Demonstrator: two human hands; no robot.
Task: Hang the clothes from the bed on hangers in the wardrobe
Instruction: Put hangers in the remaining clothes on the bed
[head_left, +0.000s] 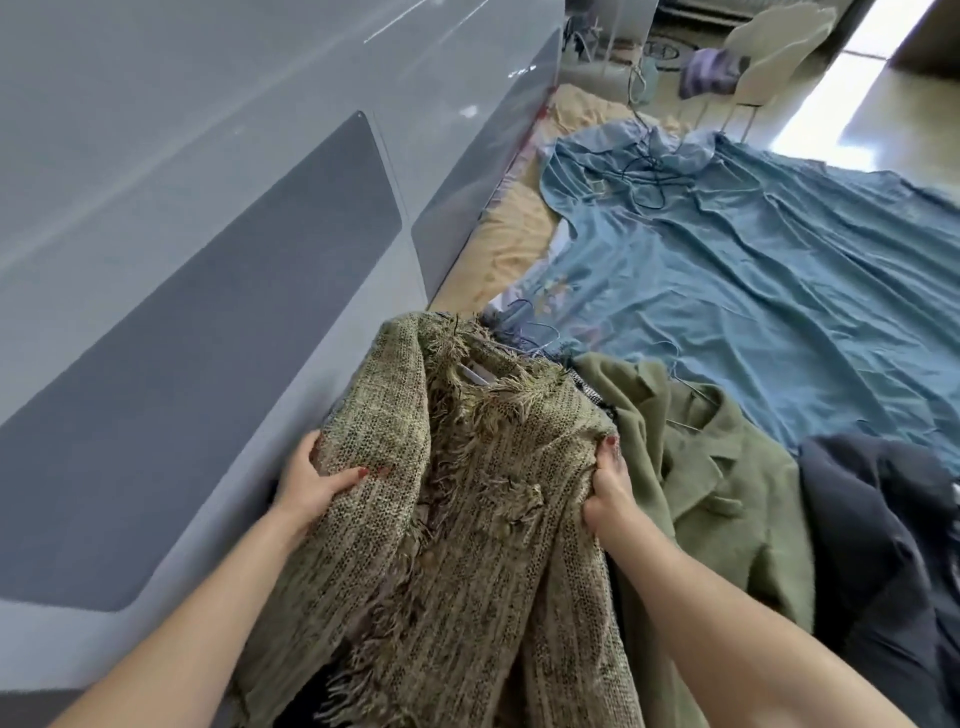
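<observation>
A green-beige woven jacket (483, 493) with fringed edges lies bunched at the near edge of the bed. My left hand (317, 480) grips its left shoulder, fingers curled over the fabric. My right hand (610, 486) pinches its right shoulder. A pale hanger (474, 375) shows inside the jacket's neck opening. To its right lies an olive green coat (727, 499) with a wire hanger (693, 410) at its collar. A dark navy garment (883, 545) lies further right.
A blue sheet (769, 280) covers the bed, with thin wire hangers (649, 176) near its far end. A grey padded headboard (208, 291) runs along the left. A beige pillow (514, 244) lies beside it. A pale chair (774, 52) with a purple cloth (709, 70) stands beyond the bed.
</observation>
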